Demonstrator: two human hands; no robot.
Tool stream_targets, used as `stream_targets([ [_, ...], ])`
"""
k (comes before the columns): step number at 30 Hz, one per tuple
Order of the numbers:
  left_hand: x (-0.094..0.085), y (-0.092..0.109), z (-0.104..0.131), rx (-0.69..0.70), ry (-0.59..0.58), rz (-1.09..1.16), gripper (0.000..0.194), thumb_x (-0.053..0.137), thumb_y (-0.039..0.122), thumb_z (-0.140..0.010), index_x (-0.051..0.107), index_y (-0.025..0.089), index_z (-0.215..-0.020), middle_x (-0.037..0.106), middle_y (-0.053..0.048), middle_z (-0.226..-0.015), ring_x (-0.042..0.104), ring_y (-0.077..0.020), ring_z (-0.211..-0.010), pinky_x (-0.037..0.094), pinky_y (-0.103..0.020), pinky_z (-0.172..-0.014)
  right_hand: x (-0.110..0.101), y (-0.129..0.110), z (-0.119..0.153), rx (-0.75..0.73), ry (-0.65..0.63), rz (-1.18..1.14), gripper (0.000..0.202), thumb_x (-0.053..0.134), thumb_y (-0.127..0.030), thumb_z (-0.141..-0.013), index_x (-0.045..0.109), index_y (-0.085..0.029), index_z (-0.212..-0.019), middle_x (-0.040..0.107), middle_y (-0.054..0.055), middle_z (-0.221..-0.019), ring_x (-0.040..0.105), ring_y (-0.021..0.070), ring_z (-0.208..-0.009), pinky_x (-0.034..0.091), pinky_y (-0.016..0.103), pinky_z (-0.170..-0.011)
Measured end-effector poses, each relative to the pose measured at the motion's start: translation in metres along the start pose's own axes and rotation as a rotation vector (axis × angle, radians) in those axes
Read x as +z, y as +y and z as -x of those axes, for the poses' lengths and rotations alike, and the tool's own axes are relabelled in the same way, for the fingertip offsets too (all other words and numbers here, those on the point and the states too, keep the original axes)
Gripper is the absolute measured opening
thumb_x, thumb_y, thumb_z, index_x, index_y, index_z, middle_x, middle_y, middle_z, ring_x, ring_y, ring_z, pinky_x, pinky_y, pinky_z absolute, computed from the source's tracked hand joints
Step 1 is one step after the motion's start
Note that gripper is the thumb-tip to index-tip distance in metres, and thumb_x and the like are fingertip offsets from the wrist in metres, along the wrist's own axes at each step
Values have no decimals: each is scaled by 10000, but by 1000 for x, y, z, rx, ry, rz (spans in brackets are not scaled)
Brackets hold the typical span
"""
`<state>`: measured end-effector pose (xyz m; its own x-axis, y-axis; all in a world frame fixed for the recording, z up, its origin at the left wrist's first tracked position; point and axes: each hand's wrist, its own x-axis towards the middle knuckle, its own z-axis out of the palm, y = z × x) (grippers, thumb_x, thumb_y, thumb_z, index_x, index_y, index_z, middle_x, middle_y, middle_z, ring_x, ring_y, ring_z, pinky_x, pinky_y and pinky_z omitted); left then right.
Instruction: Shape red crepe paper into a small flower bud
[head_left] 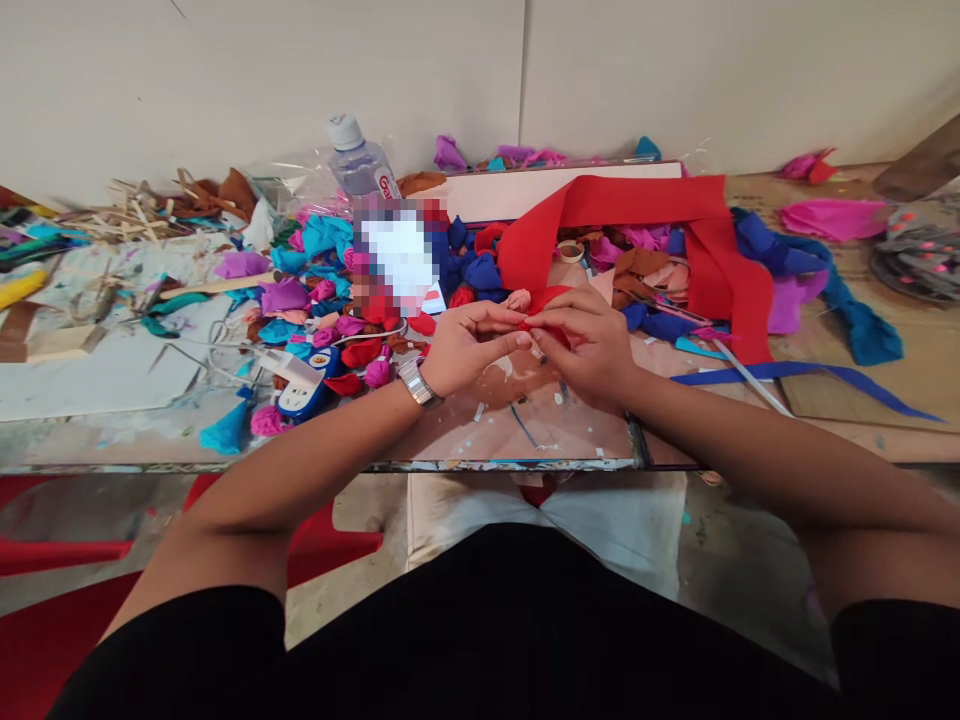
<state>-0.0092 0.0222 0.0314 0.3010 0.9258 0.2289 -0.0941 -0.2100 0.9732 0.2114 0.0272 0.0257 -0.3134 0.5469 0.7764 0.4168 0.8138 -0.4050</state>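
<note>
A long red crepe paper strip point(637, 200) loops over the back of the table, and its near end runs down between my hands. My left hand point(476, 345), with a metal watch point(417, 382) on its wrist, pinches the small gathered end of the strip between thumb and fingers. Close against it, my right hand point(589, 345) pinches the same red paper, its fingertips almost touching the left ones. The exact folds at the fingertips are partly hidden. A pale pink paper piece point(518, 299) shows just behind the left fingertips.
Several coloured paper rosettes crowd the table left of my hands, around a power strip point(307, 385). A bottle point(361, 165) and a blurred lit screen point(401, 260) stand behind. To the right lie a tape roll point(571, 252), a blue strip point(832, 372) and cardboard point(840, 400).
</note>
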Motion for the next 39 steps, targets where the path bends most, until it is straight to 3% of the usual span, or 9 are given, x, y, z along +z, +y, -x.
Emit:
stream_targets([
  [16, -2, -3, -2, -17, 9, 25, 431, 972, 534, -782, 799, 168, -930, 856, -77, -939, 797, -156, -778, 633, -255, -679, -1, 0, -1, -12, -36, 3, 109, 729, -316, -1020, 823, -296, -1071, 826, 48, -1045, 749, 246, -1000, 604, 454, -945],
  [19, -2, -1, -1, 13, -4, -8, 431, 947, 557, -811, 802, 176, -948, 859, -87, -962, 811, -171, -821, 659, -283, -734, -2, 0, -1, 15, -48, 3, 101, 729, -350, -1024, 811, -295, -1043, 824, 51, -1048, 744, 254, -1006, 592, 467, -952],
  [23, 0, -3, 0, 56, -5, -27, 467, 989, 548, -755, 805, 182, -980, 860, -103, -1039, 832, -217, -996, 676, -379, -963, -2, -2, -1, 29, -31, -8, 98, 728, -357, -1028, 794, -285, -1033, 818, 53, -1027, 743, 256, -1013, 584, 463, -955],
  [26, 1, -5, 0, 62, 0, -23, 493, 998, 557, -737, 800, 183, -992, 859, -109, -1065, 830, -240, -1060, 658, -423, -1040, -2, -2, -2, 51, -38, -15, 103, 730, -369, -1029, 781, -279, -1027, 821, 54, -1024, 747, 260, -1019, 581, 466, -965],
  [39, -6, -11, -4, 144, 30, -110, 428, 901, 552, -868, 812, 208, -1107, 845, -93, -1117, 820, -186, -921, 650, -320, -879, -3, 1, -2, 43, -57, -4, 113, 730, -374, -1029, 792, -292, -1076, 847, 48, -1089, 762, 269, -1035, 583, 483, -973],
])
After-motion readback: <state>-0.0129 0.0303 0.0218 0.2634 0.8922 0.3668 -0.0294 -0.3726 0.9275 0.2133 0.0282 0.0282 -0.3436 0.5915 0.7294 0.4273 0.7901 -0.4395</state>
